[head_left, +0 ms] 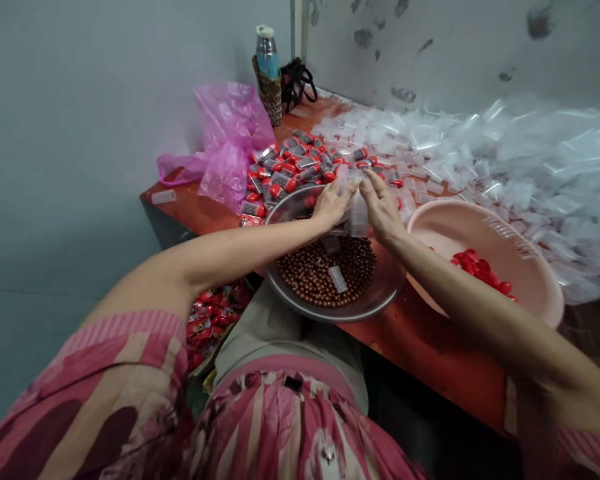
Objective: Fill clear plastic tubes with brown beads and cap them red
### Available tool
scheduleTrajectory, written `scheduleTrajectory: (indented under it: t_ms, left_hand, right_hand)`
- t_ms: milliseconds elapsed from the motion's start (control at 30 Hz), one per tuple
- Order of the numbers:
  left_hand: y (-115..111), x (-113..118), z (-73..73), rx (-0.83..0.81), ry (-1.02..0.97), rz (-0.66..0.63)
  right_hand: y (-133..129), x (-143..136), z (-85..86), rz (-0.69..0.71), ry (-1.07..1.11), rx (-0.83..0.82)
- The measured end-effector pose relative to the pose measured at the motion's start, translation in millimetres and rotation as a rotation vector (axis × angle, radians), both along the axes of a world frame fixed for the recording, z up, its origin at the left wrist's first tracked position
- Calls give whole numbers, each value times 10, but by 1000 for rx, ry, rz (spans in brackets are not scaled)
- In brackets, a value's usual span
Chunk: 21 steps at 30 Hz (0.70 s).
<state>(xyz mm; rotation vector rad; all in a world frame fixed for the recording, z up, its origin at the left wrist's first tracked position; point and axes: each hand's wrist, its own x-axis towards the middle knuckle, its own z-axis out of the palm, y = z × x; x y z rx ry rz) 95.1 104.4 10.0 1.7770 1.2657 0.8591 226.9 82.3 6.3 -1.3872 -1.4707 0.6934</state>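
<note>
My left hand (331,205) and my right hand (383,208) face each other above a metal bowl (325,316). Pressed between them are several clear plastic containers (359,219), somewhat blurred, so their exact number is hard to make out. Small round brown beads (307,270) fill the bottom of the bowl. On top of the beads lies a loose clear container (337,279). Just behind the bowl is a pile of filled clear containers with red caps (305,163).
A pink basin (547,293) with red caps (477,267) stands at the right. Behind it spreads a large heap of empty clear containers (530,160). A pink plastic bag (230,127) and a flask (267,57) are at the back left. More red-capped items (213,320) lie below the table's edge.
</note>
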Motion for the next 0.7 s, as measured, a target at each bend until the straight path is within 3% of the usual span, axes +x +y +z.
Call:
scheduleTrajectory:
  t_ms: [200,300,367,467,533,700]
  left_hand:
    - [-74,-369,9,-85,213,-209]
    - [-142,-535,-18,-123,230,-286]
    - [-190,-637,-26,-107,217,-322]
    - [-268,-768,7,-48,231,-329]
    - [-346,-854,44,25,242,-312]
    - [-649,-1111,16,296,192,-224]
  right_hand:
    - [-327,196,152,140,-150,-111]
    - [-567,243,220,221,-361,-126]
    - [-746,178,245,375,-569,-215]
    - [-970,-47,220,613,-1001,-349]
    - [-1054,-222,159,678,-1233,-363]
    - [-1071,-412,53,768,-1378,-331]
